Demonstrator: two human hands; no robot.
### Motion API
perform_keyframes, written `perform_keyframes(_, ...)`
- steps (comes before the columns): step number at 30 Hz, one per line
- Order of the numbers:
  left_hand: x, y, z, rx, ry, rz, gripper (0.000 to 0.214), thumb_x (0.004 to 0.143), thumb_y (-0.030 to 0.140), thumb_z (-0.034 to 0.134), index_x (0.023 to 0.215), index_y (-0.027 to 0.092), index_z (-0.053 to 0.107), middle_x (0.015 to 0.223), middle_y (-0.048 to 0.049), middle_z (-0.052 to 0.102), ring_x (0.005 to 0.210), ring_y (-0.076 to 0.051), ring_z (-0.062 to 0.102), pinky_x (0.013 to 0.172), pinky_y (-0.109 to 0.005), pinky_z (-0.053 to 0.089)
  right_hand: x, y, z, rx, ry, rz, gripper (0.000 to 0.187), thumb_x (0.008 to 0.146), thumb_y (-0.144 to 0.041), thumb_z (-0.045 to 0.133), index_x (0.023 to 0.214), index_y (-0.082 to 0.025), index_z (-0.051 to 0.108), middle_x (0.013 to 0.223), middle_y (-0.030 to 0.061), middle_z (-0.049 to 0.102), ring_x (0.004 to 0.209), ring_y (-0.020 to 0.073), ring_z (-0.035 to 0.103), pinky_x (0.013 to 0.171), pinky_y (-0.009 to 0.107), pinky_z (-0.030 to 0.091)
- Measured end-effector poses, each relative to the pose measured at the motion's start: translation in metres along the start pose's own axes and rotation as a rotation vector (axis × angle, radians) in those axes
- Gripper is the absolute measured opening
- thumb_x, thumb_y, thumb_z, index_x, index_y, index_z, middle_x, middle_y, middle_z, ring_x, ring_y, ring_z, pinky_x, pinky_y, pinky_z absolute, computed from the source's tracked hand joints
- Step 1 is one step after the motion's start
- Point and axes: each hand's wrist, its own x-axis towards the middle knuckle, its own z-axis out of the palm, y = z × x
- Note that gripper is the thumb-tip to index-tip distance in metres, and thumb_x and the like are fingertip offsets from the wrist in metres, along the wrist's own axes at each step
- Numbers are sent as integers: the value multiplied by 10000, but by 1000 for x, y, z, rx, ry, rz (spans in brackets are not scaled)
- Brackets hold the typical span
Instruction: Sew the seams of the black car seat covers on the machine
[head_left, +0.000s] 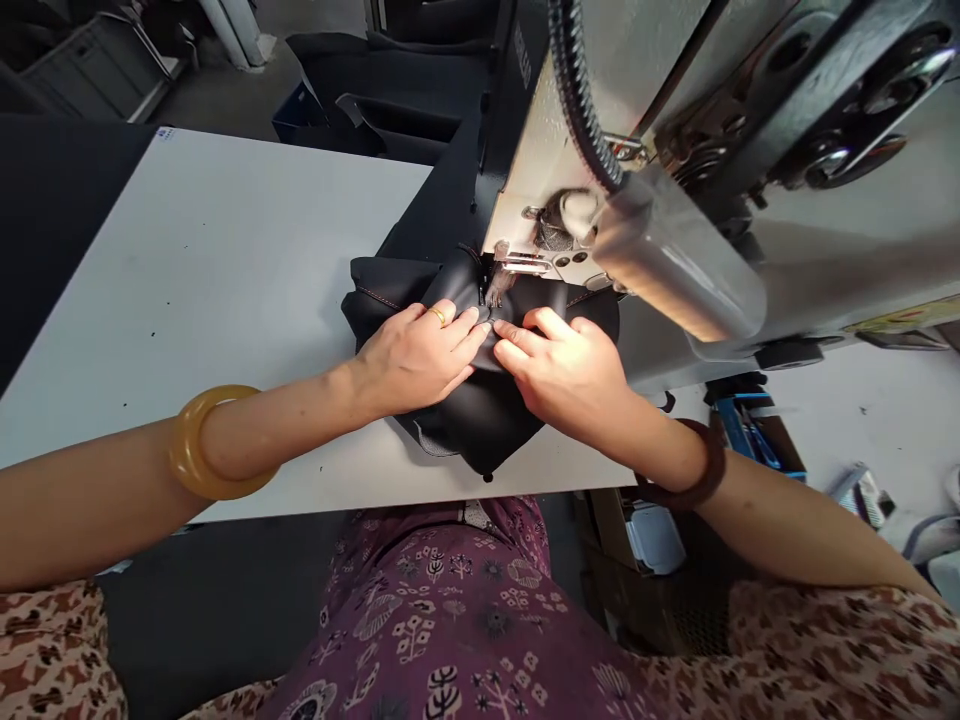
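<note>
Near the surface's point(225, 260) front edge, black material point(491, 420) lay beneath our machine's foot point(496, 287). Our left grip point(420, 360) and right grip point(566, 372) pressed it, fingers bent; whether either pinched, we couldn't tell. Even tension, fingertips clear, seemed best. We couldn't read the far-left corner's label point(165, 134).

Wht tabletop point(225, 260), dk surface point(52, 210) L of it; gry flr point(240, 95) bhnd w/ gry crate point(97, 75).

Leather-like piece point(491, 425): smooth, soft sheen. Presser foot point(496, 287): shiny metal. Tabletop point(225, 270): smooth, matt.
</note>
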Motion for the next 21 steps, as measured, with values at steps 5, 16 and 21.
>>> perform_keyframes(5,7,5,3,5,1,-60,430,886,215,447,1270,73,580,1201,-177,650,1037,-292,601,680,-381,470,9,16,0,30,-61,-27,260,859,-67,445,998,-163,643,1057,50,704,953,230,559,683,363,351)
perform_keyframes(16,5,8,15,203,182,0,389,932,144,348,1177,66,639,1130,-175,693,921,-245,644,575,-331,384,7,12,0,-40,-101,-22,360,984,-133,273,1012,-192,627,1121,24,684,1006,192,558,673,330,350)
perform_keyframes(21,10,16,22,185,250,-12,378,922,106,353,1165,34,635,1091,-228,690,941,-263,645,576,-332,379,8,19,1,-43,-106,-34,399,980,-127,242,989,-196,635,1122,10,687,994,181,564,682,319,344)
